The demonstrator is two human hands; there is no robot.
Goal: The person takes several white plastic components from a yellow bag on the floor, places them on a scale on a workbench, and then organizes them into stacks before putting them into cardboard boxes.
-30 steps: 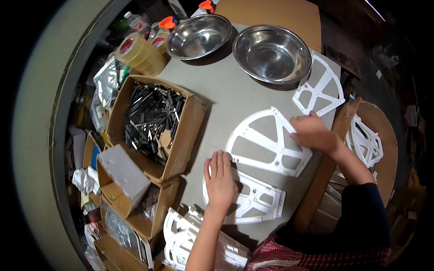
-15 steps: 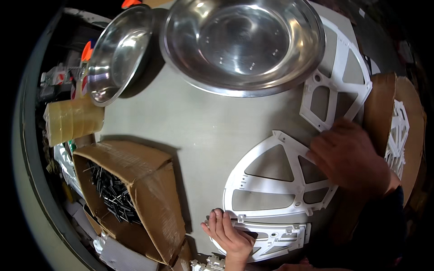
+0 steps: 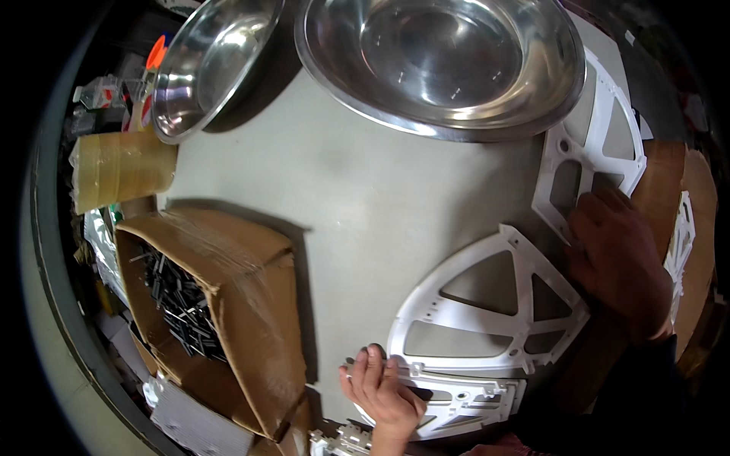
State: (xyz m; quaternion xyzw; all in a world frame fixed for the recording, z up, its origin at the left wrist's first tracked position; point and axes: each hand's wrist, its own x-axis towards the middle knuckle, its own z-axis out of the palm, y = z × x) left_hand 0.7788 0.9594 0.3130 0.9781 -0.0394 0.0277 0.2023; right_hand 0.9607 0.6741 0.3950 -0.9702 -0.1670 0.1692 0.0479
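Observation:
At the near edge of the table my left hand point(image 3: 386, 397) is closed round the left end of a narrow white plastic frame point(image 3: 487, 394). Its fingertips reach the corner of a fan-shaped white plastic frame point(image 3: 522, 319) lying just beyond. A small dark bit shows by those fingertips; what it is I cannot make out. Farther right, my right hand point(image 3: 625, 262) has its fingers curled over the lower edge of a second fan-shaped frame point(image 3: 601, 121). Its palm and thumb are partly hidden in shadow.
Two steel bowls, one large point(image 3: 346, 99) and one tilted point(image 3: 175, 106), stand at the back. An open carton point(image 3: 258, 319) of black rods point(image 3: 179, 304) is at left, below yellowish tape rolls point(image 3: 125, 171). Another carton point(image 3: 658, 182) with white parts stands right. White pieces point(image 3: 342, 441) lie in front.
The whole view has shifted and turned a little. My right hand, blurred before, now sits farther up over the edge of the far fan-shaped frame. My left hand keeps its hold.

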